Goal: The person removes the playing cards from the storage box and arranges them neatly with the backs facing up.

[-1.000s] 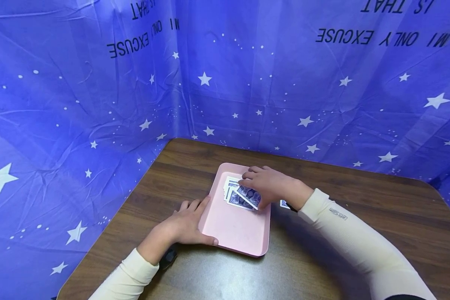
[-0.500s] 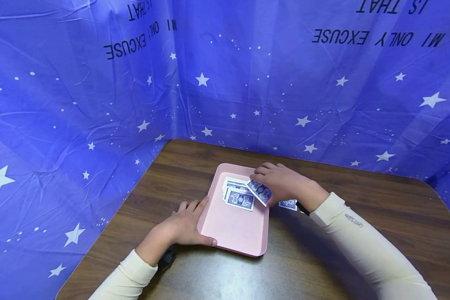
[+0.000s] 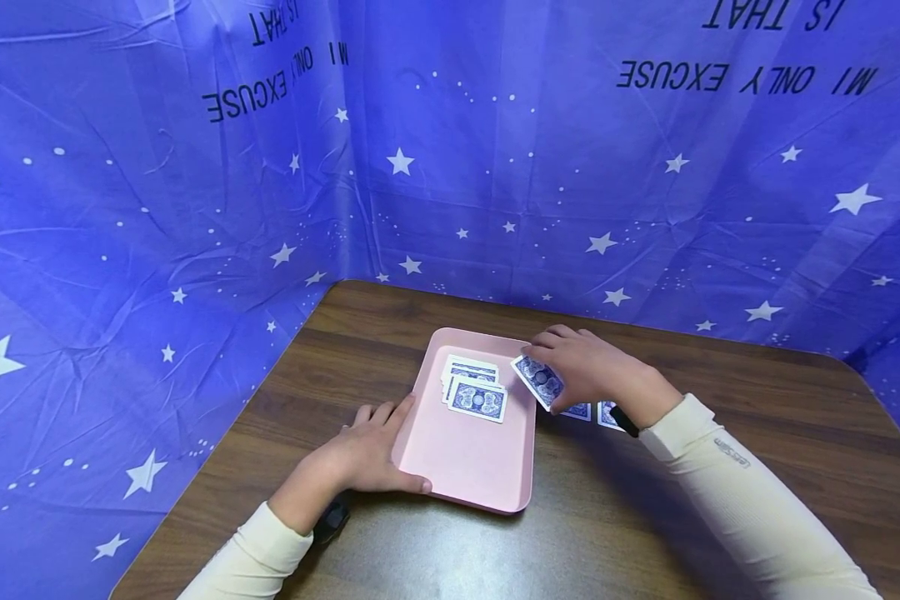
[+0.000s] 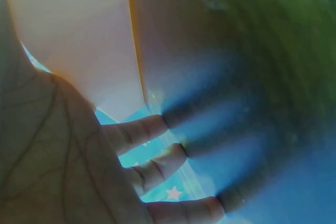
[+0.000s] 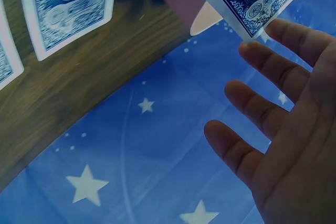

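The right hand [image 3: 592, 367] pinched a rectangular blue-and-white paper card [image 3: 538, 380], probably light, slick, best held by its edges, over a shallow pink plastic tray [image 3: 461, 462], the left hand [image 3: 371, 452] spread against the tray.

Pink tray [image 3: 461, 458], white-bordered cards [image 3: 477, 400] with blue scrollwork.

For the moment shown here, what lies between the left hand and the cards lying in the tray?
In the head view, only the side wall of the tray and a bare strip of its floor separate the left hand from those cards.
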`<state>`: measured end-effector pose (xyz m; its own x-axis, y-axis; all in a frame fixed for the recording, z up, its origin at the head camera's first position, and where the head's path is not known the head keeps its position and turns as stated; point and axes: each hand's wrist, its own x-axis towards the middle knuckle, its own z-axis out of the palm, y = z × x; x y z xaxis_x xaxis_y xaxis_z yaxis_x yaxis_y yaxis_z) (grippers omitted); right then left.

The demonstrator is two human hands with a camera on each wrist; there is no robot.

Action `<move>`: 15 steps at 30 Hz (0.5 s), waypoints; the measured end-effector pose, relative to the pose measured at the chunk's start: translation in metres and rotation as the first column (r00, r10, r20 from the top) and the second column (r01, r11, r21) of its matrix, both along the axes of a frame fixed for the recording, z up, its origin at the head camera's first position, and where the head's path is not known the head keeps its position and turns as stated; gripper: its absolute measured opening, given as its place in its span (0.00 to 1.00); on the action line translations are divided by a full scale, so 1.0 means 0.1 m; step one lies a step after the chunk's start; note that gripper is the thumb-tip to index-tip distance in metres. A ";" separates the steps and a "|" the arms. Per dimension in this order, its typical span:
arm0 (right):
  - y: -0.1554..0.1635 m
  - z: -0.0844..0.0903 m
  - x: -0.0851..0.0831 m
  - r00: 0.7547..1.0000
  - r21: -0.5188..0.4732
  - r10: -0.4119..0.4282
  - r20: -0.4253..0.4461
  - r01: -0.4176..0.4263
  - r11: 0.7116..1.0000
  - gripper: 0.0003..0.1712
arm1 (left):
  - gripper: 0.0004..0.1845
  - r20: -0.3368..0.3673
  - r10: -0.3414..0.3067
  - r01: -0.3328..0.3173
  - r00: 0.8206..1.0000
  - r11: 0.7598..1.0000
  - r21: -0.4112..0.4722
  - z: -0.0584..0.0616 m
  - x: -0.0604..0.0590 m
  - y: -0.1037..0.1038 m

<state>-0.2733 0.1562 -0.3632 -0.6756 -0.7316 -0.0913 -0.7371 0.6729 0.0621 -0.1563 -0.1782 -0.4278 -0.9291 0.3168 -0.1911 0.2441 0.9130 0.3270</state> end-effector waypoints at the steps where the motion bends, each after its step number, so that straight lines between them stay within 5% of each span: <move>1: 0.03 0.00 0.00 1.000 -0.011 -0.008 0.001 0.008 1.000 0.58 | 0.72 0.001 0.000 0.000 1.000 1.000 0.001 0.00 0.00 0.00; 15: 0.43 -0.13 0.03 0.992 -0.040 -0.124 0.012 0.124 0.991 0.56 | 0.72 0.004 -0.003 0.003 1.000 1.000 0.011 -0.01 0.00 0.00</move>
<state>-0.2698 0.1989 -0.3764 -0.7606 -0.6455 -0.0697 -0.6483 0.7610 0.0261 -0.1565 -0.1778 -0.4289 -0.9273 0.3219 -0.1910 0.2459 0.9086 0.3375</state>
